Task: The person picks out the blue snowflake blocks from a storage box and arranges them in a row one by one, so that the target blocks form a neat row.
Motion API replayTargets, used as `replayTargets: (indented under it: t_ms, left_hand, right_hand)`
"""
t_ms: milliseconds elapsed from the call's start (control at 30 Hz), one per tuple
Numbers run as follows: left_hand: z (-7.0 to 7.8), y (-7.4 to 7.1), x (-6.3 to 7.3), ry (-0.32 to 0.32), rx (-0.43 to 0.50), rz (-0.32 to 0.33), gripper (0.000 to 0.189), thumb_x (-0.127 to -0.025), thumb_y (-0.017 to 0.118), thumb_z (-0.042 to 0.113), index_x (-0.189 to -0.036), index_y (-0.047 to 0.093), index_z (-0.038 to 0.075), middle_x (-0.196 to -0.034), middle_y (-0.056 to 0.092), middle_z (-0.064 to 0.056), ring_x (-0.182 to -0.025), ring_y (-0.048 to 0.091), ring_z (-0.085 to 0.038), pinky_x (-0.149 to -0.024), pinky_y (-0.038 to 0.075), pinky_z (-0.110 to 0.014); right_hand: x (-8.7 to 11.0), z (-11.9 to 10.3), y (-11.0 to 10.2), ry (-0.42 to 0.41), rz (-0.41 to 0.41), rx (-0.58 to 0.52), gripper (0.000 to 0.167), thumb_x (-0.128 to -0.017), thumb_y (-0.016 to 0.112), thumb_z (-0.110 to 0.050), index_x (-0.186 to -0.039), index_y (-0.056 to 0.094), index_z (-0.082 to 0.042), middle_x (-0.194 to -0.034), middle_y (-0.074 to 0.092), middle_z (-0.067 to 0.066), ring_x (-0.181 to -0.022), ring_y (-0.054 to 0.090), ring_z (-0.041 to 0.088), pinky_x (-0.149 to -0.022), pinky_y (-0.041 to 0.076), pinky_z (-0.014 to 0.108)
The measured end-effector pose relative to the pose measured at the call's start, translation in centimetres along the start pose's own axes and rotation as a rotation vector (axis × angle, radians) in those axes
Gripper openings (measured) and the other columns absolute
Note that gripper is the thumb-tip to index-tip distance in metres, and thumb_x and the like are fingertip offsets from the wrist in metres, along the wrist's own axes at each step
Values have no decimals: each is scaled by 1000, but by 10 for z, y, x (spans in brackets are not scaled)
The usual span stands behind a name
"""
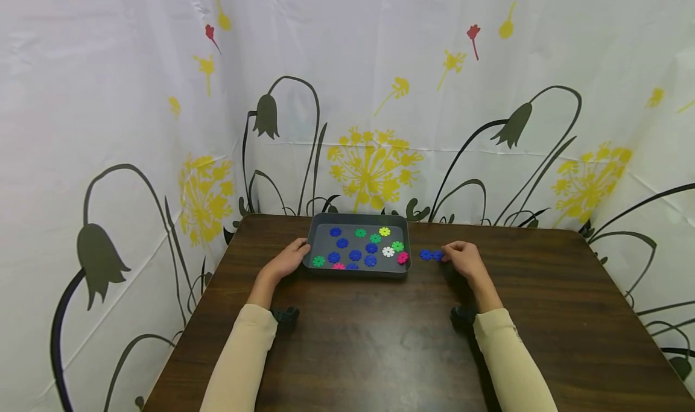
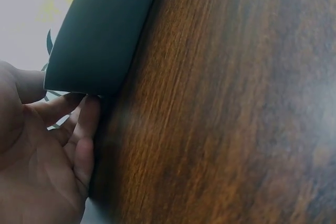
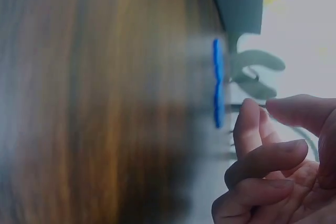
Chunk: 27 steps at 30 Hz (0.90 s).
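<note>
My left hand (image 1: 285, 261) grips the left end of a dark grey rectangular tray (image 1: 355, 272), thumb at the rim and fingers below it; the left wrist view shows the tray's corner (image 2: 100, 40) between them. Two blue notched discs (image 1: 426, 254) lie side by side on the table, right of the tray; whether they interlock I cannot tell. Close to the right-hand disc is my right hand (image 1: 463, 260). In the right wrist view its fingers are loosely bent, thumb near the index fingertip, with nothing visible between them, apart from the blue discs (image 3: 218, 82).
Inside the tray lie several loose notched discs: blue (image 1: 355, 255), green (image 1: 318, 261), pink (image 1: 402, 257), one yellow (image 1: 384, 231) and one white (image 1: 388, 251). The brown wooden table (image 1: 369, 339) ends at a flower-printed curtain (image 1: 369, 50) behind the tray.
</note>
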State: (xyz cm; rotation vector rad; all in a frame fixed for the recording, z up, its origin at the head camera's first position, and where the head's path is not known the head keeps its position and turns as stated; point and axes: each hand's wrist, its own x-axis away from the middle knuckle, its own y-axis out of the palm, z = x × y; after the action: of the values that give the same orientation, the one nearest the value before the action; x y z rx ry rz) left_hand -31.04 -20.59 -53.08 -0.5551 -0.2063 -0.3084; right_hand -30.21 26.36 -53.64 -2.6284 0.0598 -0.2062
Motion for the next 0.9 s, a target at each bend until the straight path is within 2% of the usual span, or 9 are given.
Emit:
replayTargets:
  t_ms: [100,200,300,667,900]
  left_hand:
    - [-1,0,0,1,4,3,57,-119,31,29,-166,28,-4,-173,27,-30,-164,18,-48,-134,18,-65]
    - [-2,1,-1,6,18,6,57,-119,31,29,-166,28,-3,-173,27,-29,-164,18,-47,-134,18,-65]
    - [-2,1,-1,10,19,9,57,-119,31,30,-166,28,-2,-174,26,-29,-165,18,-46,-134,17,-64]
    - [-1,1,0,13,4,12,57,-119,31,29,-165,29,-3,-173,27,-29,-164,19,-47,-134,17,-65]
    - [-4,3,0,28,13,19,57,-119,31,29,-165,29,-4,-172,29,-30,-163,21,-46,-134,18,-64]
  right_hand:
    - [1,-6,6,-25,-19,17,36,-109,63,-25,-120,73,8,-93,80,12,-93,62,22,-78,42,30]
    - [2,-15,11,-57,-29,37,35,-110,63,-25,-120,72,7,-103,79,19,-106,69,33,-83,44,31]
    - [3,-22,15,-82,-30,45,34,-109,63,-26,-118,73,5,-111,78,22,-110,72,38,-83,47,32]
    - [2,-45,37,-181,-1,82,34,-107,68,-32,-110,76,1,-104,77,16,-96,68,27,-77,51,30]
    - [7,-66,58,-218,-41,100,27,-105,69,-26,-110,76,-1,-103,76,15,-93,64,25,-76,51,31]
